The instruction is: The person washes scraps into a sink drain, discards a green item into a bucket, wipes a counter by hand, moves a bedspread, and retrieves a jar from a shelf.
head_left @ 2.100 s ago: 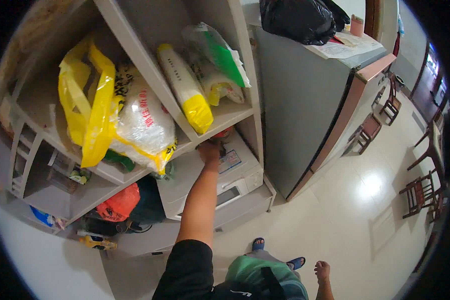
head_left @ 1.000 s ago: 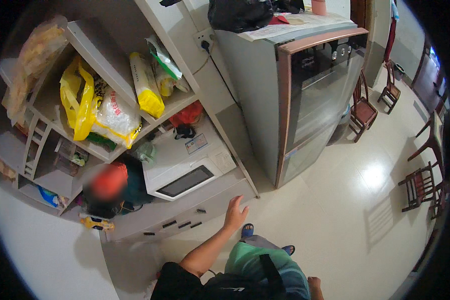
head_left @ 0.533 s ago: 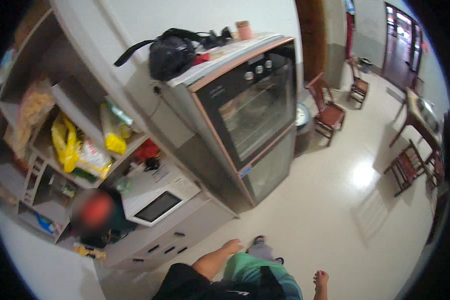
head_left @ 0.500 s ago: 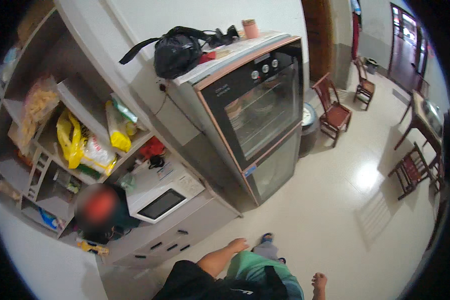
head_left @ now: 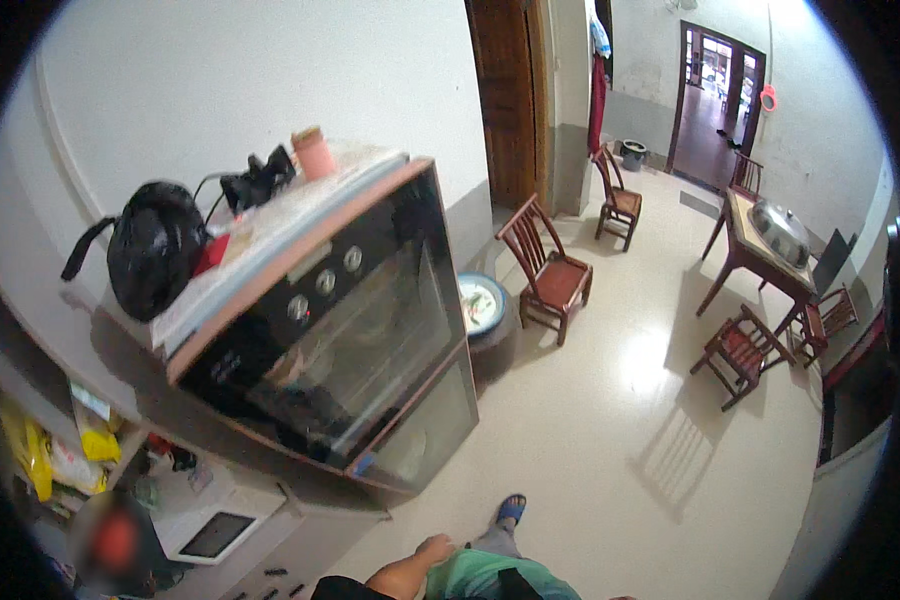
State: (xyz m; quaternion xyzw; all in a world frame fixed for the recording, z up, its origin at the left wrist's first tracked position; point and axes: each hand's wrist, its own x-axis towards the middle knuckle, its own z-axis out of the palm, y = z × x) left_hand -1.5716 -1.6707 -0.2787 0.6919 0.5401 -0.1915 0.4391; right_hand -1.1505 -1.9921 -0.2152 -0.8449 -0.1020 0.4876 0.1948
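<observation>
My left hand [head_left: 436, 549] hangs beside the green clothing [head_left: 495, 577] at my waist, its fingers loosely apart and nothing visible in them. Only a sliver of my right hand [head_left: 622, 598] shows at the lower edge, its fingers hidden. One foot in a blue sandal [head_left: 511, 510] is forward on the pale floor. Nearest my left hand is a tall glass-doored cabinet [head_left: 320, 350] with dials. A black plastic bag [head_left: 157, 250], a dark corded object [head_left: 260, 183] and a pink container [head_left: 314, 155] sit on its top.
At lower left stand a white microwave [head_left: 217, 535] and shelves with yellow bags [head_left: 28, 450]. Beyond the cabinet are a lidded bin [head_left: 482, 308] and wooden chairs [head_left: 557, 280]. A table [head_left: 740, 225] bearing a metal dome [head_left: 780, 235] stands right, near a far doorway [head_left: 715, 105].
My view has swung right and up: cabinet and shelves have shifted left, and more of the far room shows. My right hand has nearly dropped out of view; my left stays by my waist.
</observation>
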